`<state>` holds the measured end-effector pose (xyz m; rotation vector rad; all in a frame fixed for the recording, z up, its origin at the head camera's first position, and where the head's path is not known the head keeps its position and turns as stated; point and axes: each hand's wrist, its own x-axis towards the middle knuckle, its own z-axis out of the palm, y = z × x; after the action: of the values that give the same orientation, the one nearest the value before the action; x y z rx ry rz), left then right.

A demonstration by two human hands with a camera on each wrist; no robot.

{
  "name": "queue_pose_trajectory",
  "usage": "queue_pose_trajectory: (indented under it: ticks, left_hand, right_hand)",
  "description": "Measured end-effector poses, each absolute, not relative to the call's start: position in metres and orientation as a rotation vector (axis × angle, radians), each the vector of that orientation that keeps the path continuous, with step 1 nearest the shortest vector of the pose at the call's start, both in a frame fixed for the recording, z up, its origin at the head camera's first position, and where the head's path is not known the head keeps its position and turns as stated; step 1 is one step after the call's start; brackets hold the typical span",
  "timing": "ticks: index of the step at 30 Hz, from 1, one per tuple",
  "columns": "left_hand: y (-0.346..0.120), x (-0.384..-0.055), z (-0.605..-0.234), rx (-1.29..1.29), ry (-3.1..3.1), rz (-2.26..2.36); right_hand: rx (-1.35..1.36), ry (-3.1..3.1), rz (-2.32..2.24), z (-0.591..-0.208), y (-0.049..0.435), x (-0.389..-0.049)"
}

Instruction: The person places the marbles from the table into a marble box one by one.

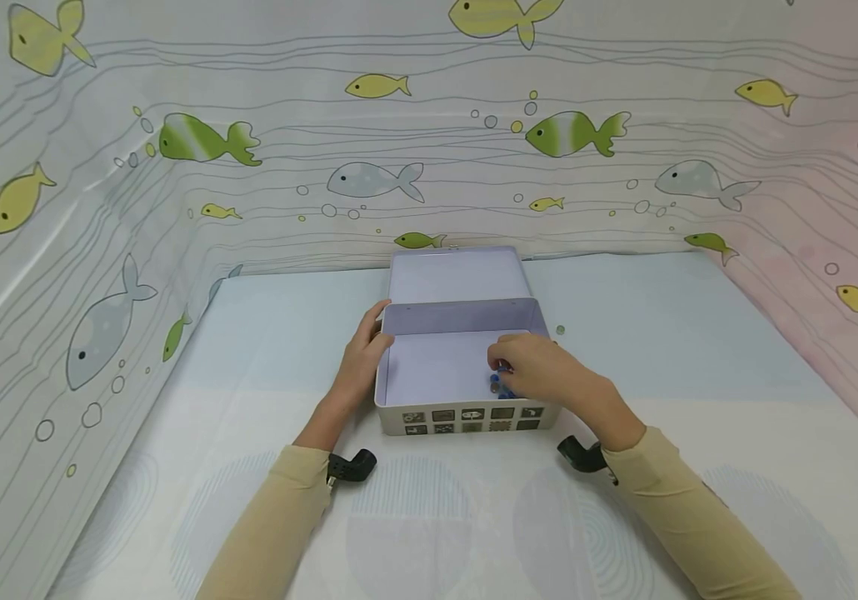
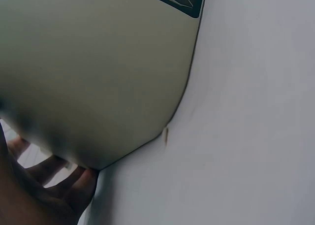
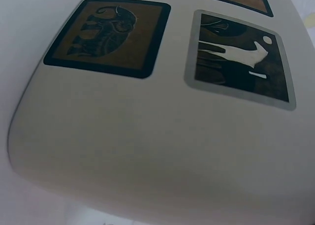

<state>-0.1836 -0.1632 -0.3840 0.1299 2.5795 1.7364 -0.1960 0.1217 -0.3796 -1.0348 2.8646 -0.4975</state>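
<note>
An open rectangular tin box (image 1: 436,367), pale lilac inside and decorated with small pictures outside, lies on the table with its hinged lid (image 1: 459,275) tipped back. My left hand (image 1: 360,358) grips its left wall, thumb over the rim and the other fingers outside. In the left wrist view the fingers (image 2: 81,193) touch the box's outer side. My right hand (image 1: 541,367) reaches into the right part of the box, curled fingertips among small blue beads (image 1: 495,383). Some blue shows between thumb and fingers. The right wrist view has only the decorated box wall (image 3: 147,136).
A small greenish round piece (image 1: 560,330) lies on the table right of the box. Behind and along the sides stands a fish-patterned sheet (image 1: 459,150). A pale cloth (image 1: 624,325) covers the table.
</note>
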Motion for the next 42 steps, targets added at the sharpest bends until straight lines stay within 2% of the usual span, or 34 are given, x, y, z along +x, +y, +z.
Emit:
queue_pose_trajectory:
  ticks: [14, 21, 42]
  left_hand:
    - [-0.162, -0.182, -0.383, 0.133, 2.592, 1.729]
    - [-0.170, -0.207, -0.426, 0.168, 2.624, 1.779]
    - [-0.171, -0.207, -0.425, 0.143, 2.621, 1.779]
  right_hand:
    - [-1.009, 2.878, -0.452, -0.377, 0.120, -0.194]
    - [-1.005, 2.856, -0.467, -0.373, 0.120, -0.194]
    - [-0.924, 2.846, -0.787, -0.329, 0.132, -0.219]
